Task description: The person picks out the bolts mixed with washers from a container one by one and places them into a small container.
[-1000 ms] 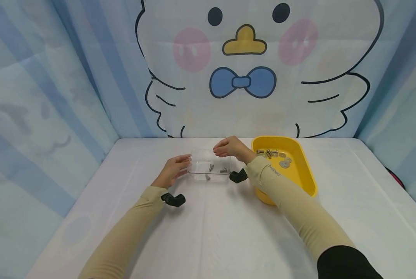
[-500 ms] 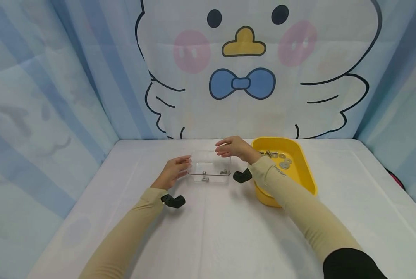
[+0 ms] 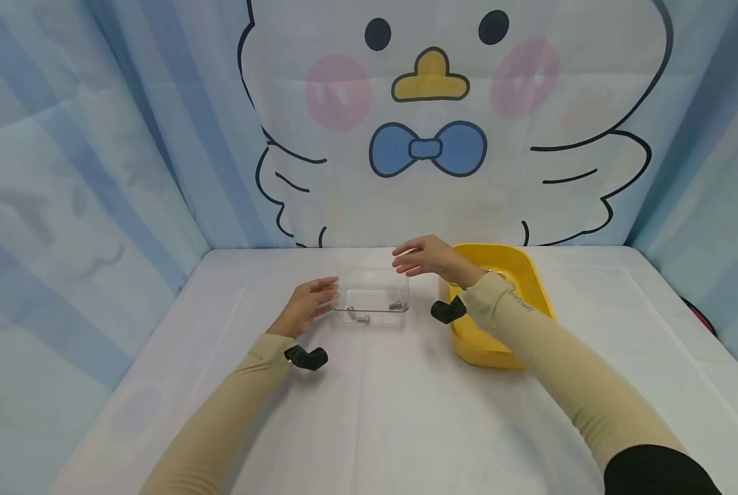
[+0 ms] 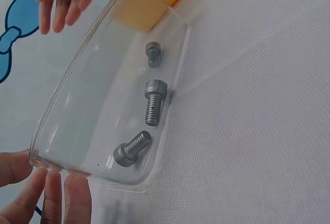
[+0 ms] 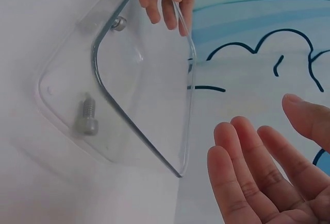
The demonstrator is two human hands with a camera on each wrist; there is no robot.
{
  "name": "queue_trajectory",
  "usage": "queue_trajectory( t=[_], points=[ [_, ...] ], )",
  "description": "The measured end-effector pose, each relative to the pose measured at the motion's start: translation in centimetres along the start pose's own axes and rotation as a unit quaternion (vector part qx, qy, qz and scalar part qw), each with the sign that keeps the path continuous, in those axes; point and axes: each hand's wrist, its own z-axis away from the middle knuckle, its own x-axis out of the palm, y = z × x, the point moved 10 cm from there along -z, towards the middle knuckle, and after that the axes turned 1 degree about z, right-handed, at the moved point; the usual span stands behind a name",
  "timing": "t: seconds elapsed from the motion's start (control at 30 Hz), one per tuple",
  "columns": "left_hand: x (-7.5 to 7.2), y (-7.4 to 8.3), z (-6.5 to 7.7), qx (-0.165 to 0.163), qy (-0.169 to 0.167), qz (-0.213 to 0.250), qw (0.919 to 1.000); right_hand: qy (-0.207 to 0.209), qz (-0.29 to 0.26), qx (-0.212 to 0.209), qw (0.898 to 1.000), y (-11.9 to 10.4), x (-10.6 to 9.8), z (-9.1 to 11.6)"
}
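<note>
A see-through box [image 3: 372, 311] sits on the white table [image 3: 369, 412] near the middle of the head view, and I can look right into its open top. Three silver bolts [image 4: 155, 103] lie on its floor. In the left wrist view they go down the middle, one below the other. The lowest one points its thread to the upper right, and the next one up has its fat head at the top.

The left hand [image 3: 307, 302] is at the left end of the box. It is open, with its fingers mostly straight, and its fingertips touch the side of the box. The right hand [image 3: 433, 258] is open too. It is up in the air by the upper right corner of the box, apart from it, with its fingers reaching to the left. In the right wrist view it fills the lower right, with its palm showing.

A yellow tray [image 3: 483, 354] sits right of the middle in the head view. A tan sleeve [image 3: 567, 385] goes across it and hides a lot of it. A few metal bits [image 3: 489, 271] peek out near its back, too small to tell apart.

Each wrist wears a small black thing [image 3: 307, 357]. At the top hangs a curtain [image 3: 183, 82] with a yellow beak [image 3: 431, 79] and a blue bow [image 3: 427, 149] on it
</note>
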Motion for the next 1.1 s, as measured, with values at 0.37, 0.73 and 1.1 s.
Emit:
queue_trajectory(
  t=[0.37,0.73,1.1],
  points=[
    [0.0,0.0,0.1,0.015,-0.008,-0.003,0.9999,-0.006,0.053,0.001,0.999,-0.5,-1.9,2.0],
    [0.0,0.1,0.2,0.009,-0.003,-0.001,1.0000,0.014,0.074,0.026,0.997,0.9,-4.6,3.1],
    [0.2,0.1,0.1,0.001,-0.006,0.009,0.9999,0.021,0.057,0.037,0.997,3.0,-7.3,3.8]
  ],
)
